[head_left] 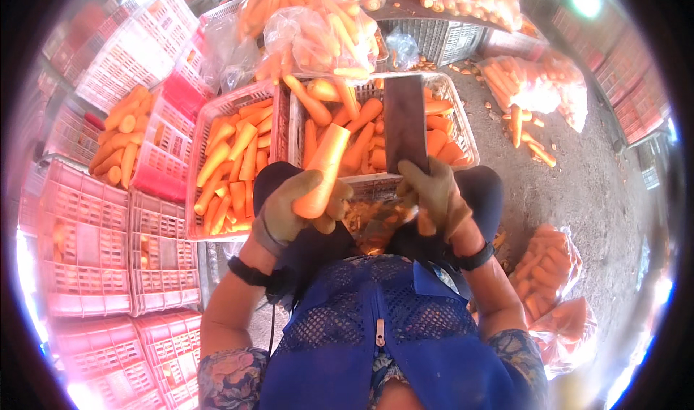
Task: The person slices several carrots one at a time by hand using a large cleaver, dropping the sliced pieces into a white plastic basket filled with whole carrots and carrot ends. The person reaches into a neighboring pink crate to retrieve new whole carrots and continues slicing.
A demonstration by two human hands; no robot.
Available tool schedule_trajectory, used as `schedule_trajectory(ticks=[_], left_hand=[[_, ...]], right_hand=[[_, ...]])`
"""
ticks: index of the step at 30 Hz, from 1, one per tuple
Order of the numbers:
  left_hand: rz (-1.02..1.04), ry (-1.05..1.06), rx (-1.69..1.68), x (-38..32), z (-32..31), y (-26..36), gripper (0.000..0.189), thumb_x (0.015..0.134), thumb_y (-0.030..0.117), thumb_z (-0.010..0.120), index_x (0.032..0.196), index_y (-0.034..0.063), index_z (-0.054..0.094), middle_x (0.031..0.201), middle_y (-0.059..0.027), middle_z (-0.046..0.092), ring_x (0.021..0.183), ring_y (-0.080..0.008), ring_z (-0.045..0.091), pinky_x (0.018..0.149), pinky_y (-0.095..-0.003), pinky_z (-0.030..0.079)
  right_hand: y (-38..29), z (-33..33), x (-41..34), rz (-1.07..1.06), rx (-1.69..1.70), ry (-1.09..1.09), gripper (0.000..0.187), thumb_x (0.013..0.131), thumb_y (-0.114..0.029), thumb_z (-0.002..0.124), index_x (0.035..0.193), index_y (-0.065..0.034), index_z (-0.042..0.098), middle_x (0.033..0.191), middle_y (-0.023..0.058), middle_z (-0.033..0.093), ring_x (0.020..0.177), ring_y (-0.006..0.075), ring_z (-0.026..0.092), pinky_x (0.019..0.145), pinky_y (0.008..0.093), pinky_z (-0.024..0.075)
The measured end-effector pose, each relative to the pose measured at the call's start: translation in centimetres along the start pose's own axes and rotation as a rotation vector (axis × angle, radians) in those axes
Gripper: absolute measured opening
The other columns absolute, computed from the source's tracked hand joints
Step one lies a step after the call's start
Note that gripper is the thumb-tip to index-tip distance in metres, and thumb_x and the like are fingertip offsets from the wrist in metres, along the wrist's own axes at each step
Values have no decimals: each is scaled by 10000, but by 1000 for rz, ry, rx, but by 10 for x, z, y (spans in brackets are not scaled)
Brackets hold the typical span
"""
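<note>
In my gloved left hand (295, 201) lies a thick carrot (325, 171) with a flat-cut upper end, tilted up and to the right. My gloved right hand (434, 193) grips the lower end of a broad dark cleaver-like blade (405, 122), which points away from me; its handle is mostly hidden by the fingers. Behind both hands stands a plastic crate (467, 122) of carrots, partly covered by the blade. A second crate (192, 193), left of my left hand, holds carrots with cut ends. Orange scraps (374, 217) show between my knees.
Stacked pink crates (87, 242) stand on the left. Bags of carrots lie beyond the crates (325, 36), at the upper right (534, 84) and at the lower right (547, 274). Loose carrots (537, 149) and scraps lie on the concrete floor (602, 193).
</note>
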State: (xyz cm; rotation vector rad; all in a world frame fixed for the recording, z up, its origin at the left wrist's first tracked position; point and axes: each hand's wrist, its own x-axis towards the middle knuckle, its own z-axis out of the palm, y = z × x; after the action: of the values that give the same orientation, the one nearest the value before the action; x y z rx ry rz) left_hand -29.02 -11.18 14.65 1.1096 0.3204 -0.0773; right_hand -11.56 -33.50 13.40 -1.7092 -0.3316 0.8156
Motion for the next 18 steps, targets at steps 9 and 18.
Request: schedule_trajectory(ticks=[9,18], left_hand=[[-64,-227,-184,5,38,-24,730,954,490,615,1407,-68,489,991,-162,721,611,-208,669,441,-273,478],[176,-62,-7,8,37,-38,507,1097,285,448,1471,-57,454,1337,-156,619,1157,-202,638,981,-321,513]], right_hand=[[-25,32,8,-194,600,-225,254,972,-239,713,1084,-12,692,826,35,662,657,110,598,586,255,487],[-24,29,8,-203,301,-63,225,947,-244,706,983,-23,692,755,20,628,621,106,561,567,260,456]])
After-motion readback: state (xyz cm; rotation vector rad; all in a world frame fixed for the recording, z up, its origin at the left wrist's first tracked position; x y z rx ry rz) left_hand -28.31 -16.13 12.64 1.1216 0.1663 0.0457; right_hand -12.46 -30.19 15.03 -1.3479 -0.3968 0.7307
